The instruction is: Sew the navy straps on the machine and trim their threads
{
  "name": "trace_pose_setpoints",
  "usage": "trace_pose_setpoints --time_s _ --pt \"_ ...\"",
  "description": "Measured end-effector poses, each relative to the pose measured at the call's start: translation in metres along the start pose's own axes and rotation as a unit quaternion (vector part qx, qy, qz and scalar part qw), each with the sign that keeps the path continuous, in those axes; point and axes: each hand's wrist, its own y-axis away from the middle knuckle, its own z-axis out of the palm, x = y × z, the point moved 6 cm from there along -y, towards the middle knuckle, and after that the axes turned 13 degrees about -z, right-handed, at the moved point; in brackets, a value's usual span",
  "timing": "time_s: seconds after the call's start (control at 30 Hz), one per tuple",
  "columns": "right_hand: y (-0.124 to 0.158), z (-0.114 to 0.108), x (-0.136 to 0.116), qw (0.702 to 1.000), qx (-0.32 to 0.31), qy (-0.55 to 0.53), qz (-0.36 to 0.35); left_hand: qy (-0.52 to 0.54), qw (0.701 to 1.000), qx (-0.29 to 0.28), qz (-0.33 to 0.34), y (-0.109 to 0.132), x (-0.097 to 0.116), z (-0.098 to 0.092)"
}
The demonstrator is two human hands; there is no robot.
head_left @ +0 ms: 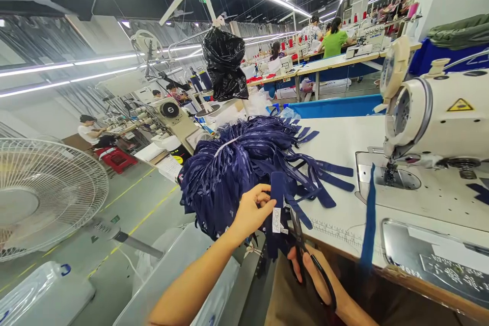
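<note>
My left hand (pixel 252 211) pinches a navy fabric strip (pixel 277 191) that carries a small white label (pixel 276 220), holding it upright at the table's front edge. My right hand (pixel 311 270) is closed through the handles of black scissors (pixel 301 244), whose blades point up at the strip just beside the label. Behind the strip lies a big heap of navy strips (pixel 244 163) on the white sewing table (pixel 344 204). Another navy strip (pixel 370 214) hangs from under the sewing machine's needle over the table edge.
A white sewing machine (pixel 435 112) stands at the right. A floor fan (pixel 42 193) is at the left, clear plastic bins (pixel 179 275) below. A black bag (pixel 225 63) hangs overhead. Other people sit at sewing stations (pixel 334 41) in the background.
</note>
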Motion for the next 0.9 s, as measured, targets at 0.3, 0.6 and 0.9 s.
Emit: trace_pose_setpoints --time_s 0.3,0.6,0.9 --pt "-0.014 0.000 -0.006 0.998 0.025 -0.058 0.013 -0.168 0.984 -0.009 0.052 0.010 0.003 0.010" --pt "-0.014 -0.002 -0.013 1.000 0.015 -0.017 -0.015 -0.283 0.950 0.083 0.103 -0.011 -0.001 0.026" --pt "-0.010 0.004 0.006 0.977 0.063 -0.186 0.080 -0.173 0.946 0.032 0.273 -0.013 0.016 0.017"
